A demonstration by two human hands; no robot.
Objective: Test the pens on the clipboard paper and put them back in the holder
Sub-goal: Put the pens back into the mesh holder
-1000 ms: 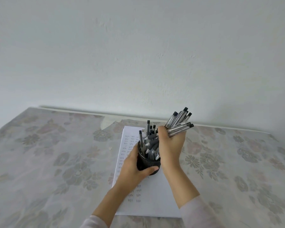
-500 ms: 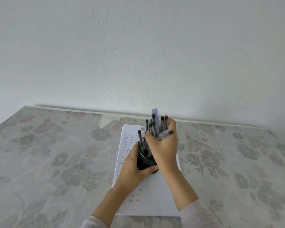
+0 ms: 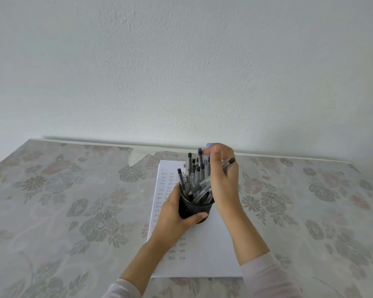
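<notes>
Since a second ago the right hand (image 3: 224, 179) has brought its bunch of pens (image 3: 195, 175) from out at the right into the holder (image 3: 194, 208). It curls round their upper ends, and one pen slants out past its knuckles. The left hand (image 3: 174, 214) grips the holder's side. The holder stands on the paper (image 3: 202, 250), on a flowered table (image 3: 73, 201).

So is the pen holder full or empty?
Full: many pens stand crowded in the black mesh holder, which the left hand grips.
</notes>
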